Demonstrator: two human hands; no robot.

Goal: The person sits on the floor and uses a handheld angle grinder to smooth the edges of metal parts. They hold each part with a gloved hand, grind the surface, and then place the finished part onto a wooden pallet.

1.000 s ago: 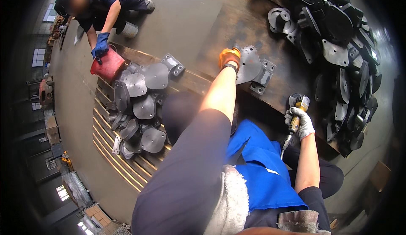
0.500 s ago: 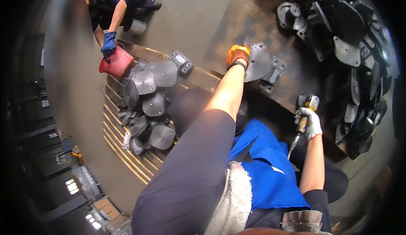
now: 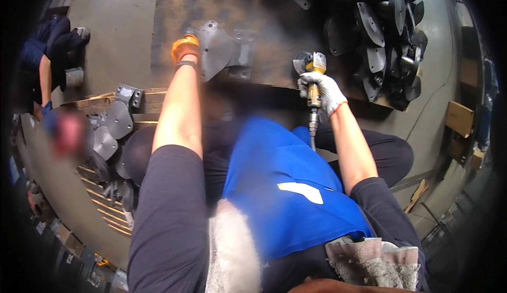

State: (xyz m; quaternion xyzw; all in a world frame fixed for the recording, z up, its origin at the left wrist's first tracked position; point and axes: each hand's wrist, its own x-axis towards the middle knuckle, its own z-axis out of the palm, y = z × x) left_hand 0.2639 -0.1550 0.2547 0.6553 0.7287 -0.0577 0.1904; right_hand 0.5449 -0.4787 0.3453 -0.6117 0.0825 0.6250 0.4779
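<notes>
My left hand (image 3: 186,49), in an orange glove, is closed on the left end of a grey metal part lying on the brown work table. The part has a rounded plate (image 3: 215,50) with small holes and a flat bracket (image 3: 243,53) with bolt holes at its right end. My right hand (image 3: 328,93), in a white glove, is wrapped round a yellow air grinder (image 3: 314,90). Its round head (image 3: 302,63) is near the table's front edge, to the right of the part and apart from it. A hose fitting hangs from the tool's lower end.
A heap of dark metal parts (image 3: 372,29) covers the table's right side. More such parts (image 3: 119,119) are stacked on a slatted wooden pallet (image 3: 109,216) at left. A co-worker (image 3: 45,55) crouches beyond it beside a blurred red bucket (image 3: 68,132). Cardboard (image 3: 459,119) stands far right.
The view has swung to the right, so everything sits further left in it. My left hand still holds the part and my right hand the grinder. The co-worker's bucket is now blurred.
</notes>
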